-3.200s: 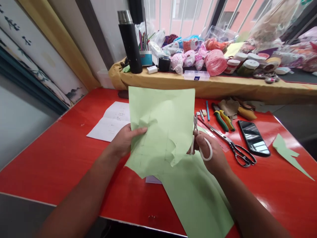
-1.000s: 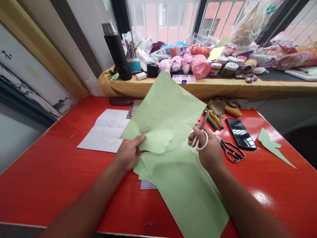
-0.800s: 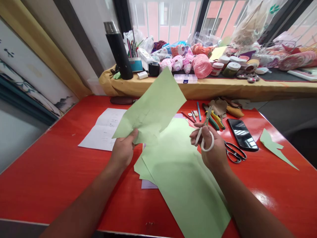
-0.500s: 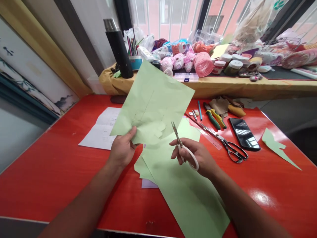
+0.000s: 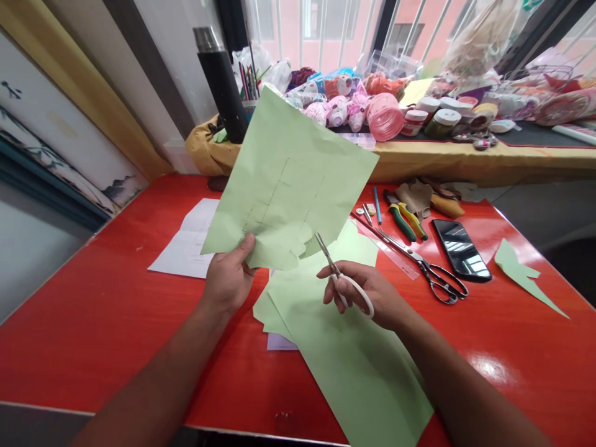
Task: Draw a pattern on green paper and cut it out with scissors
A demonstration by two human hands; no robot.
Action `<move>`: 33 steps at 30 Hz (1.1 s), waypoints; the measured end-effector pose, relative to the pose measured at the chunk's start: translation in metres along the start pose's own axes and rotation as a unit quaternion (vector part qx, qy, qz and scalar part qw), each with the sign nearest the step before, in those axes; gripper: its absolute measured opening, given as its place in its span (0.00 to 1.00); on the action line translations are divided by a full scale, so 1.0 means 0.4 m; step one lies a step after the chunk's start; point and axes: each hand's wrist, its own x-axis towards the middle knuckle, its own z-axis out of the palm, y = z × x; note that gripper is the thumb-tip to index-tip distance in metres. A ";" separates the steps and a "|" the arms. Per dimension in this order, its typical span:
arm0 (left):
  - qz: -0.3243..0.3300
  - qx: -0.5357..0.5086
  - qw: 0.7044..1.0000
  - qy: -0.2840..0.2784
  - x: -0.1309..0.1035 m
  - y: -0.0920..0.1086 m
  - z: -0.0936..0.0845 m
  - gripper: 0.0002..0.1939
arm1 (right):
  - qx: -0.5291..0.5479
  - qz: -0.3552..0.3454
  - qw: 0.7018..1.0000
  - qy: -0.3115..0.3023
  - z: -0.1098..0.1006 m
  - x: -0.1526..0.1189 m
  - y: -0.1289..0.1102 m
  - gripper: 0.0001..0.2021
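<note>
Raised above the table, a sheet of light green paper (image 5: 298,155) bears thin pencil lines and has a scalloped cut along its lower edge. My left hand (image 5: 230,276) pinches that sheet at its lower left, thumb on top. My right hand (image 5: 367,288) holds small white-handled scissors (image 5: 354,290), fingers in the loops. Their tips point up and left, close by the cut edge; whether they touch the paper I cannot tell. Beneath both hands lies a long green paper strip (image 5: 358,360), over other green pieces and a bit of purple paper (image 5: 280,342).
White paper with writing (image 5: 181,245) lies at left on the red table (image 5: 116,347). To the right are large black-handled scissors (image 5: 442,279), pliers (image 5: 405,217), a phone (image 5: 460,248) and a green cutout (image 5: 519,267). A black thermos (image 5: 226,93) and craft supplies stand on the ledge.
The held green sheet has tilted, its top rising and its right corner shifting right. The scissor tips have moved slightly left, closer to the cut edge.
</note>
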 end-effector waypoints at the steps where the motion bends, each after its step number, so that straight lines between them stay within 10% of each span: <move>1: 0.000 -0.003 1.000 -0.002 0.001 0.000 -0.001 0.08 | -0.001 0.002 1.000 0.000 0.000 0.000 0.000 0.24; 33: -0.041 -0.014 0.999 0.007 -0.028 0.015 0.028 0.13 | -0.030 0.010 0.999 0.004 -0.003 0.002 0.004 0.30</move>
